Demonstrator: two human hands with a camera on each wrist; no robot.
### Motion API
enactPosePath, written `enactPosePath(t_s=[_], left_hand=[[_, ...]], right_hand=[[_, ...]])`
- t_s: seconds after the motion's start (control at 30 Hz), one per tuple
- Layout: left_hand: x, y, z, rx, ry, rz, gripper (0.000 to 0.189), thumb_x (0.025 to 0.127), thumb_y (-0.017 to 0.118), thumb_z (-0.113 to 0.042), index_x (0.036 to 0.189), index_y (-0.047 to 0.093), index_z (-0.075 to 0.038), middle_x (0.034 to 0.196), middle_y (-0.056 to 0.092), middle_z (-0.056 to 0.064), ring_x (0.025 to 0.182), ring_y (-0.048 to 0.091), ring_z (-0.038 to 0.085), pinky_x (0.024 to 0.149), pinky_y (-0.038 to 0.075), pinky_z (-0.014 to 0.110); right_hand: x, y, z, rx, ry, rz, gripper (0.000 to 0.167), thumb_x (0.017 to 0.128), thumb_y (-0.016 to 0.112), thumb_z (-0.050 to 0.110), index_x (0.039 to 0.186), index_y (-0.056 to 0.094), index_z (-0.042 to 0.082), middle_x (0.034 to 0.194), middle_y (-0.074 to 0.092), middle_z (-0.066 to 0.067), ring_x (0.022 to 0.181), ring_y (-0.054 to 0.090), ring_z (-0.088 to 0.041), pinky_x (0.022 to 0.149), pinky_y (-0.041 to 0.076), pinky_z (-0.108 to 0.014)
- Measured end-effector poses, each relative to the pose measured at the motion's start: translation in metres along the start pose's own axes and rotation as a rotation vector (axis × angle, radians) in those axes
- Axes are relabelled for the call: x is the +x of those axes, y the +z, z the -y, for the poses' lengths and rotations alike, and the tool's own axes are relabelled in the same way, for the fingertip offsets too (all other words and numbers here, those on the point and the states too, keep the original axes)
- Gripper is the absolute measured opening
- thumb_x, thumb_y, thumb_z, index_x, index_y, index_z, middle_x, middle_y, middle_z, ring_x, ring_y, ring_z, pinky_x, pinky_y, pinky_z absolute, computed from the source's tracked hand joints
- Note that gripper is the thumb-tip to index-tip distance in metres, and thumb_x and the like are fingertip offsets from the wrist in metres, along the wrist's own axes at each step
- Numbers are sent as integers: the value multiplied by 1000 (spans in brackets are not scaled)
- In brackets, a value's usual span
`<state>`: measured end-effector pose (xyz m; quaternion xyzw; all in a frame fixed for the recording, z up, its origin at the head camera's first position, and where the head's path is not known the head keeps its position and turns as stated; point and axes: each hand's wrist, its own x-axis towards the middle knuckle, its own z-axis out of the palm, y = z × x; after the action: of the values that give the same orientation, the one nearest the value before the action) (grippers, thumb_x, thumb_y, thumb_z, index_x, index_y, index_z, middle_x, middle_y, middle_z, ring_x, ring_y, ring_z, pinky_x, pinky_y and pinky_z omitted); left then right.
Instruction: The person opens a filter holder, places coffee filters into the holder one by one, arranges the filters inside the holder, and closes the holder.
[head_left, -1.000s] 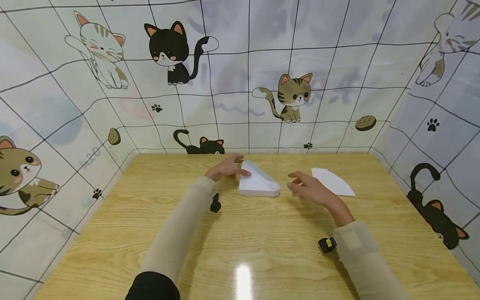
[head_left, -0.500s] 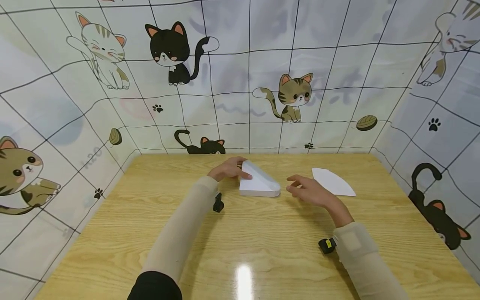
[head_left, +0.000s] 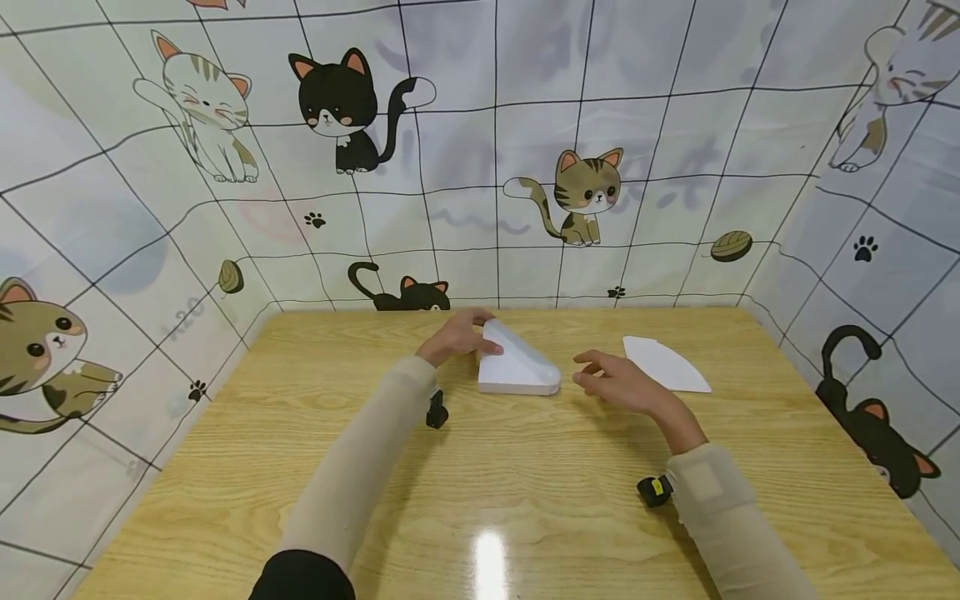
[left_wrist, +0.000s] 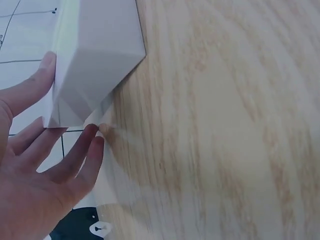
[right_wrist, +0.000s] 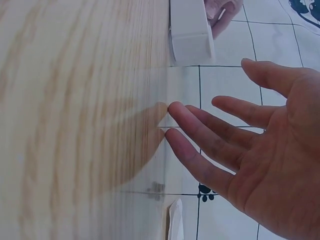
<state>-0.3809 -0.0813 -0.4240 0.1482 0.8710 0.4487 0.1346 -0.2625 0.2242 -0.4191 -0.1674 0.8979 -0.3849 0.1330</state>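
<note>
A white wedge-shaped box (head_left: 517,360) with a raised rim lies on the wooden table, left of a white fan-shaped sheet (head_left: 670,365). My left hand (head_left: 457,335) grips the box at its left side. In the left wrist view the thumb (left_wrist: 42,80) lies on the box's upper edge and the fingers are at its corner. My right hand (head_left: 617,381) is just right of the box's rounded tip, holding nothing. Its fingers (right_wrist: 187,150) are loosely spread, two fingertips right at the tabletop in the right wrist view.
The wooden table (head_left: 480,475) ends at a back wall cloth (head_left: 465,217) printed with cats and grid lines. Similar cloth hangs at both sides. Small black cameras are strapped at both wrists, such as the right camera (head_left: 654,492).
My left hand has shifted slightly right, and its fingers have closed in against the box's left side. The box, the sheet and my right hand have stayed nearly still.
</note>
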Motion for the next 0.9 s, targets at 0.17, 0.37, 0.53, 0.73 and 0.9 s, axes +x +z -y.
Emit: enactPosePath(t_s=[0.17,0.37,0.53,0.73,0.9], left_hand=[[-6,3,-6,13,9,-56,72,84,88,-17,147,54,-10,151,54,14,136,53,33,115,44,48],[-11,5,-6,-27,36,-95,71,81,90,-14,144,55,-14,145,57,14,125,60,31,102,53,45],[-16,5,-7,-67,92,-91,71,81,90,-9,141,53,-16,135,64,18,119,66,33,94,58,45],[-26,4,-11,-68,137,-116,69,81,89,-7,139,52,-17,131,65,19,114,70,35,90,60,47],[-35,2,-13,-67,186,-151,67,81,89,-6,137,53,-13,130,66,18,111,72,35,86,61,45]], right_hand=[[0,-1,-1,1,8,2,58,110,51,32,154,39,-3,142,54,-31,112,69,-37,91,58,-51],[-1,-1,0,15,17,6,58,110,51,31,155,38,-3,143,54,-32,113,68,-38,93,58,-52],[-2,-2,-1,12,17,8,58,110,51,31,155,38,-3,143,54,-32,114,68,-38,92,58,-51],[-1,-3,-1,11,20,7,59,110,51,33,156,36,-1,144,54,-31,115,68,-39,91,58,-51],[-1,-4,1,9,13,6,58,110,50,32,157,36,1,145,53,-31,115,69,-39,92,58,-52]])
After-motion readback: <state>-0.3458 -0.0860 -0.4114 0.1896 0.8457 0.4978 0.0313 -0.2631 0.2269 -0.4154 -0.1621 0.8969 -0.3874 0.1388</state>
